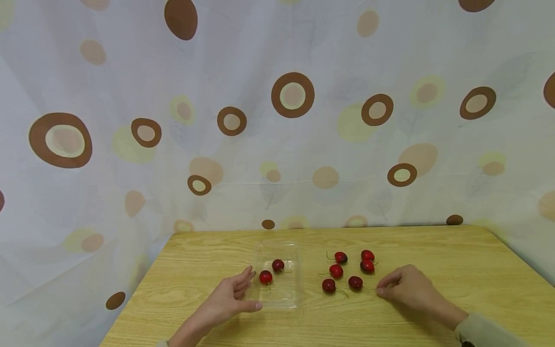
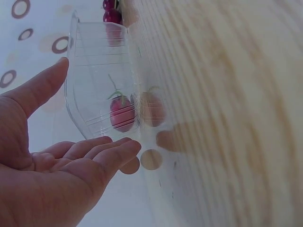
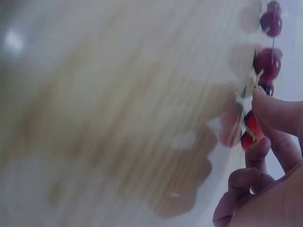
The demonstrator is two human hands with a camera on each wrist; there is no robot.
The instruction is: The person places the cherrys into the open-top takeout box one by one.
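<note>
At the lower left of the head view, a left hand (image 1: pixel 230 298) reaches in with fingers and thumb spread wide, gripping nothing, beside the near-left corner of a clear plastic box (image 1: pixel 297 284); whether it touches the rim is hard to tell. At the lower right, a right hand (image 1: pixel 409 289) pinches, between thumb and fingertip, the thin stem (image 1: pixel 369 288) of a dark red cherry (image 1: pixel 355 283) on the wooden table (image 1: pixel 455 260). The open-topped box, just below centre, holds two cherries (image 1: pixel 266 277) lying apart. A strip of wood separates its right wall from five other loose cherries (image 1: pixel 336 271), right of centre. Beyond them, the table's straight far edge meets a pale backdrop (image 1: pixel 312 53) patterned with brown rings, filling the upper frame.
</note>
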